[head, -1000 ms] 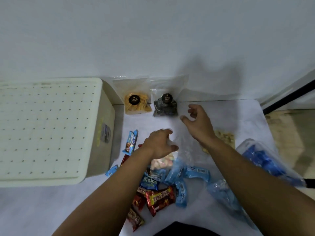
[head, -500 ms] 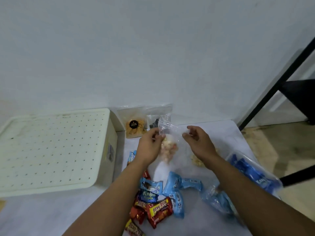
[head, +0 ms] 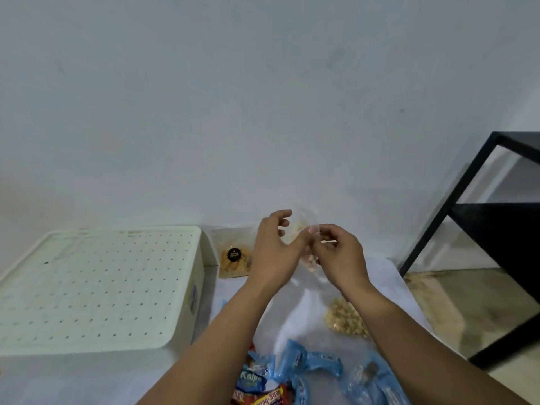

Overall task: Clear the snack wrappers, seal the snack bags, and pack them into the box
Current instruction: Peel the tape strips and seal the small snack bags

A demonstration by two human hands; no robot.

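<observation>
Right of the lidded box, we pinch a clear snack bag top between left hand and right hand, likely sealing it.

we see a clear snack bag of pale pink-white pieces held up right of the cream perforated box — its lid on. an orange-snack bag leans just beside the box; blue and red wrappers lie nearer us.

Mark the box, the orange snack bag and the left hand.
box (head: 96,285), head view, middle of its perforated lid
orange snack bag (head: 235,258), head view, on the chips
left hand (head: 273,252), head view, back of hand
</observation>
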